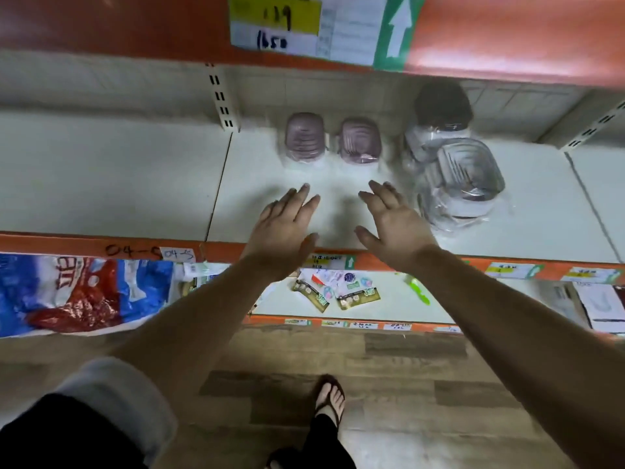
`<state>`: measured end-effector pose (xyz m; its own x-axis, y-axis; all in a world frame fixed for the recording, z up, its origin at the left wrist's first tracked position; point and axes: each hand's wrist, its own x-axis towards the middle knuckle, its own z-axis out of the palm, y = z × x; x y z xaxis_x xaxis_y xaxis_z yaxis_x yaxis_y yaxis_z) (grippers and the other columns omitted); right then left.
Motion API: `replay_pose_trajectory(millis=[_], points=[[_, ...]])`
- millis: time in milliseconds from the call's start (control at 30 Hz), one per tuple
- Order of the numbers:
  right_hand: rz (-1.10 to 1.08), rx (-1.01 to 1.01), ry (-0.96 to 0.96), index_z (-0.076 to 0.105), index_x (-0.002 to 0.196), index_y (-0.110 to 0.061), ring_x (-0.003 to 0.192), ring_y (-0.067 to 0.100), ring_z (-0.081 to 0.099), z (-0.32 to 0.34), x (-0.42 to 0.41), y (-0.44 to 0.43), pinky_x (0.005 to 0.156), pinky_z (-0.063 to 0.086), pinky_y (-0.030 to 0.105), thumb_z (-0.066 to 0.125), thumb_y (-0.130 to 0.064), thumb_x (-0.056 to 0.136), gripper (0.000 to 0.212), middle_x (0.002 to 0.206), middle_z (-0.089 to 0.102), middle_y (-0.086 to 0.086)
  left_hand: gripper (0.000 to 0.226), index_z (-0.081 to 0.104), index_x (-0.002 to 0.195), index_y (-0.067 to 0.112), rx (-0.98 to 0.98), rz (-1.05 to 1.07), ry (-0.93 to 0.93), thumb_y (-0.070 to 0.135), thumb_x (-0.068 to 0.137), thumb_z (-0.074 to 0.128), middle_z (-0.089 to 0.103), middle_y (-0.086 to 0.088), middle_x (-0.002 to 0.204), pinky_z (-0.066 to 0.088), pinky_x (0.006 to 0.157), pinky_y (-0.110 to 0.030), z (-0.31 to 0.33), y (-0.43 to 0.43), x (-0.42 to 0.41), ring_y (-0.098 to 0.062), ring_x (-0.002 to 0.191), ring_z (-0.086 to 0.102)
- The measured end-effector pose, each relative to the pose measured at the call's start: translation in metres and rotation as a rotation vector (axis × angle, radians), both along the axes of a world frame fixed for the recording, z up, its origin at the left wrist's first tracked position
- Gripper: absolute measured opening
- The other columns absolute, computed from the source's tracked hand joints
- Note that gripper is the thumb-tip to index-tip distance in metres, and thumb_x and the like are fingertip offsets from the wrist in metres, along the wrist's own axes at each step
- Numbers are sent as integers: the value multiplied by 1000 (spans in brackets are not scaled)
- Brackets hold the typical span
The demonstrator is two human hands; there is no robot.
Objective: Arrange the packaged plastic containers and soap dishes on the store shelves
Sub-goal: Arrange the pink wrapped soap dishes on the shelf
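Your left hand and right hand hover palm-down above the front edge of the shelf, fingers straight and spread, holding nothing. The left soap dish and right soap dish, both purple and wrapped, stand side by side near the back edge, apparently set as a neat row. The clear packaged containers lie just right of them in a looser pile, probably needing straightening.

mauve soap dishes, shelf edge — orange
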<state>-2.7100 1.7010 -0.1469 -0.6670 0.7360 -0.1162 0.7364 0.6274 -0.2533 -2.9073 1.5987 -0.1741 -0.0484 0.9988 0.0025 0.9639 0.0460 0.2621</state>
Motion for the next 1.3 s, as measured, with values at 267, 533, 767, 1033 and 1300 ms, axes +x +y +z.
replay_pose_trajectory(millis=[267,533,767,1033,1300], points=[[-28,20,-122,11,155,-10,151,26,-5,-21,-48,94,120,18,46,42,-41,99,71,164,6,7,57,16,155,16,55,103,127,24,102,34,18,-6,161,13,117,-37,-26,99,-27,-23,148,14],[-211,-32,2,20,152,-10,148,42,2,-42,-56,95,115,26,51,47,-53,95,76,163,11,7,61,47,141,20,116,262,126,58,93,44,37,-10,147,27,106,-43,-36,118,-30,-36,135,29],[-284,122,101,45,125,-5,114,40,45,-45,-34,37,84,46,43,62,-52,85,64,135,40,15,42,63,109,7,271,384,-68,36,81,71,50,-20,120,45,91,-43,-34,65,-18,-40,111,47],[-326,106,293,53,114,-3,105,39,48,-2,3,-52,82,45,45,66,-43,85,51,123,49,17,30,63,82,6,437,327,-153,30,74,81,59,-16,100,49,81,-38,12,-21,4,-36,95,55],[-352,130,518,55,100,-1,96,40,51,80,50,-128,83,45,46,65,-37,81,41,107,53,18,29,63,78,4,590,200,-217,30,77,75,58,-16,97,50,79,-40,98,-109,26,-35,96,55]])
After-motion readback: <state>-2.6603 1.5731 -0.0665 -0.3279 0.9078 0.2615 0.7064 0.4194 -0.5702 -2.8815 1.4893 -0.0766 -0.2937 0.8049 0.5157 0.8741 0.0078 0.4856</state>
